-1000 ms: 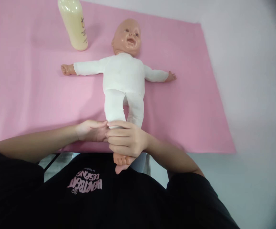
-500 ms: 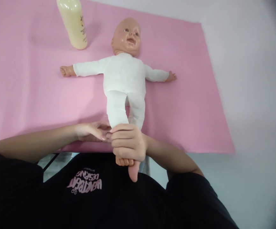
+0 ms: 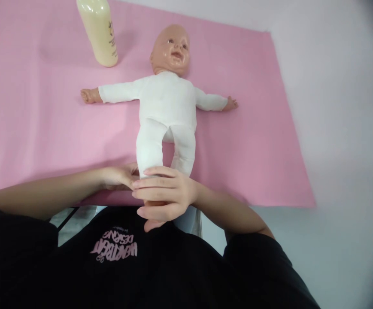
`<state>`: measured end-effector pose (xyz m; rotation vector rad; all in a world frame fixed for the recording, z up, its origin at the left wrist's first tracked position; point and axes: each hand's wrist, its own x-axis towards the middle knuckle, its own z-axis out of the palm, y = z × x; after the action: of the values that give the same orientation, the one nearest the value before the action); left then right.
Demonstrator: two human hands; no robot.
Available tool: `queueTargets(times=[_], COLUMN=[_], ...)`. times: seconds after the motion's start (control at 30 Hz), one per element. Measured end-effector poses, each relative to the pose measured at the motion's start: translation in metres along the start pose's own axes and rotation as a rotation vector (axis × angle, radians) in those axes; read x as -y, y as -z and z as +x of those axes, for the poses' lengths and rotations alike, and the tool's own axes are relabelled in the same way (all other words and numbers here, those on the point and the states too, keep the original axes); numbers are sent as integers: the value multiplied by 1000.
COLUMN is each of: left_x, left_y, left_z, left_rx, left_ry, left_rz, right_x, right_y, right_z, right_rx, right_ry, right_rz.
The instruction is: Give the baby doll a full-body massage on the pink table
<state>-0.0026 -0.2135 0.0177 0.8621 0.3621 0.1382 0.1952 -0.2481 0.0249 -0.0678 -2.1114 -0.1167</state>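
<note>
A baby doll [image 3: 168,101] in a white bodysuit lies on its back on a pink mat [image 3: 38,124], arms spread, feet toward me. My right hand [image 3: 165,193] is wrapped over the doll's lower leg and foot at the mat's near edge. My left hand [image 3: 120,177] lies beside it, its fingers touching the same leg from the left. The doll's foot shows just below my right hand. Its other leg lies flat to the right.
A cream lotion bottle [image 3: 98,30] stands on the mat at the far left of the doll's head. The mat covers a white table [image 3: 344,128], bare to the right. My black shirt fills the bottom of the view.
The held leg has swung to the left, and my right hand has shifted left with it, fingers stretched out more. My left hand stays by the leg.
</note>
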Motion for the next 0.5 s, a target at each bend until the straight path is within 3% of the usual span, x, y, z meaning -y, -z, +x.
queueTargets(times=[0.13,0.33,0.5], left_x=[-4,-5,-5], left_y=[-4,-7,-5], left_z=[1,1,1], left_rx=[9,-32,27], left_ry=[-15,-29,-8], left_rz=[-15,-18,-14], right_x=[-1,-2,0], right_y=[3,3,0], right_z=[2,-12,-24], right_rx=[-30,144,282], right_ry=[-40,-38,8], right_rz=[-25,34,89])
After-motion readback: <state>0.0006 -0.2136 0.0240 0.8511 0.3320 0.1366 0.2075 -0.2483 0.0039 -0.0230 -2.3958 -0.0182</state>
